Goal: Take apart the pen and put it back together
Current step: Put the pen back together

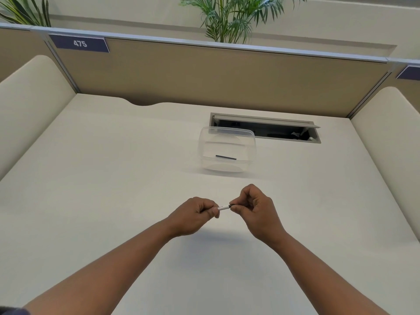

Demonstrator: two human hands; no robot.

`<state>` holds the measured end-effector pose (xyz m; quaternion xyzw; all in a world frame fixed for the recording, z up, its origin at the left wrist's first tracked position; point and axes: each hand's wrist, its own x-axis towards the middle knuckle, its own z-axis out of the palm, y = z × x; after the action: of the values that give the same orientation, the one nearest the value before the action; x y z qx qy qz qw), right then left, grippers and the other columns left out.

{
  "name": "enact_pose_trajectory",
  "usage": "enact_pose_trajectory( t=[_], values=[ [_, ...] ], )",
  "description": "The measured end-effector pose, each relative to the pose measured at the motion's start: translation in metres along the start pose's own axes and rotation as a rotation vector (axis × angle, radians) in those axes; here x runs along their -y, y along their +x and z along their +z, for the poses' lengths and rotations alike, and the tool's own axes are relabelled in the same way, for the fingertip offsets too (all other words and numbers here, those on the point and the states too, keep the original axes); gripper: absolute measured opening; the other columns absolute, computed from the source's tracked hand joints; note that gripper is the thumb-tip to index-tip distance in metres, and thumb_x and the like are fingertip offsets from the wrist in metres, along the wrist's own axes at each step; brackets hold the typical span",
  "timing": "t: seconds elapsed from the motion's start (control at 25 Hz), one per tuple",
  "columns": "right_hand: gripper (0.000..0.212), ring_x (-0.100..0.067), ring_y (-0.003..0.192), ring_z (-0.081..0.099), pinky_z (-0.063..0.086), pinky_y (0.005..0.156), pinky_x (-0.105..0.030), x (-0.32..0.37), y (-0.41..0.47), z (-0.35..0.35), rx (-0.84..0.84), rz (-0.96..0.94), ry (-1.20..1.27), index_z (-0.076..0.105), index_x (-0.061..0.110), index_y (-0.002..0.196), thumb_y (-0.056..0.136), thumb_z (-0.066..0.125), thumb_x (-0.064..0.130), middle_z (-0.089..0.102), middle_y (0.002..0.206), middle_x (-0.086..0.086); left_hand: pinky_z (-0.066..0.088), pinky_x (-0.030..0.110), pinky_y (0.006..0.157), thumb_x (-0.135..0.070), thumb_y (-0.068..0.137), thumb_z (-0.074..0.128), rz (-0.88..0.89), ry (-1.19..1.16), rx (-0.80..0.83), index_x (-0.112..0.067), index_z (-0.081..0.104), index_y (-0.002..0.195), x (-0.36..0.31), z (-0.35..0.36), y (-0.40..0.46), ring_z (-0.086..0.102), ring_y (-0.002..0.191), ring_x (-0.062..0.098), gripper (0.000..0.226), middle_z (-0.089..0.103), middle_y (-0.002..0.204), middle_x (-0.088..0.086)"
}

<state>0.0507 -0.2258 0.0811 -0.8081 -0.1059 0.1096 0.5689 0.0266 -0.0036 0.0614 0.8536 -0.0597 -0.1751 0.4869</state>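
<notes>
A white pen (pixel 223 207) with a black end is held level above the desk between both hands. My left hand (pixel 195 215) is closed around its left part, which hides most of the barrel. The thumb and fingers of my right hand (pixel 254 209) pinch the black end on the right. Only a short white stretch shows between the hands. Farther back a thin black pen part (pixel 225 157) lies inside a clear plastic container (pixel 251 148).
The cream desk (pixel 113 178) is walled by a tan partition at the back and cream side panels. An open cable tray (pixel 272 130) sits in the desk right behind the container. Plants stand beyond the partition.
</notes>
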Motion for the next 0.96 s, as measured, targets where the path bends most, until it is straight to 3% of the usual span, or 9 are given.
enact_pose_trajectory(
  t=[0.2,0.36,0.6,0.72,0.88,0.96],
  values=[
    [0.041,-0.015,0.073,0.07,0.055,0.071,-0.038,0.0,0.003,0.004,0.029,0.139,0.022,0.04,0.027,0.075,0.083,0.07,0.001,0.073,0.072,0.002,0.041,0.03,0.061,-0.041,0.101,0.05,0.011,0.288,-0.106,-0.036,0.064,0.091,-0.006,0.001,0.001,0.048,0.063,0.006,0.018,0.058,0.067,-0.018],
    [0.044,-0.023,0.065,0.063,0.053,0.06,-0.028,0.003,0.01,-0.002,0.056,0.341,0.287,0.032,0.019,0.079,0.084,0.066,-0.009,0.066,0.063,-0.004,0.032,0.027,0.05,-0.039,0.098,0.043,0.242,0.611,-0.268,-0.027,0.064,0.089,-0.011,0.003,0.002,0.052,0.066,0.016,0.026,0.059,0.071,-0.005],
    [0.044,-0.023,0.059,0.065,0.056,0.054,-0.028,-0.003,0.011,-0.007,0.095,0.711,0.618,0.037,0.017,0.078,0.087,0.065,-0.015,0.065,0.066,-0.012,0.033,0.03,0.043,-0.024,0.093,0.059,0.483,0.758,-0.303,-0.022,0.069,0.085,-0.007,0.007,0.004,0.049,0.051,0.025,0.013,0.056,0.062,-0.003],
    [0.035,-0.025,0.065,0.07,0.059,0.059,-0.028,-0.009,0.009,-0.009,0.081,0.682,0.606,0.047,0.014,0.082,0.086,0.068,-0.014,0.069,0.07,-0.013,0.034,0.029,0.047,-0.027,0.096,0.057,0.442,0.715,-0.279,-0.023,0.07,0.092,-0.003,0.011,0.006,0.052,0.056,0.024,0.014,0.059,0.067,-0.003],
    [0.03,-0.025,0.068,0.071,0.06,0.064,-0.029,-0.017,0.006,-0.009,0.049,0.599,0.519,0.052,0.011,0.082,0.085,0.071,-0.011,0.069,0.07,-0.011,0.047,0.032,0.068,-0.047,0.102,0.044,0.198,0.572,-0.118,-0.035,0.062,0.121,0.003,0.014,0.01,0.059,0.087,0.013,0.028,0.066,0.096,-0.01],
    [0.03,-0.025,0.068,0.071,0.059,0.064,-0.029,-0.021,0.006,-0.012,0.01,0.589,0.501,0.052,0.011,0.081,0.085,0.071,-0.011,0.069,0.071,-0.011,0.048,0.033,0.074,-0.053,0.101,0.041,0.131,0.513,-0.112,-0.037,0.06,0.119,0.005,0.008,0.011,0.059,0.092,0.011,0.03,0.067,0.1,-0.012]
  ],
)
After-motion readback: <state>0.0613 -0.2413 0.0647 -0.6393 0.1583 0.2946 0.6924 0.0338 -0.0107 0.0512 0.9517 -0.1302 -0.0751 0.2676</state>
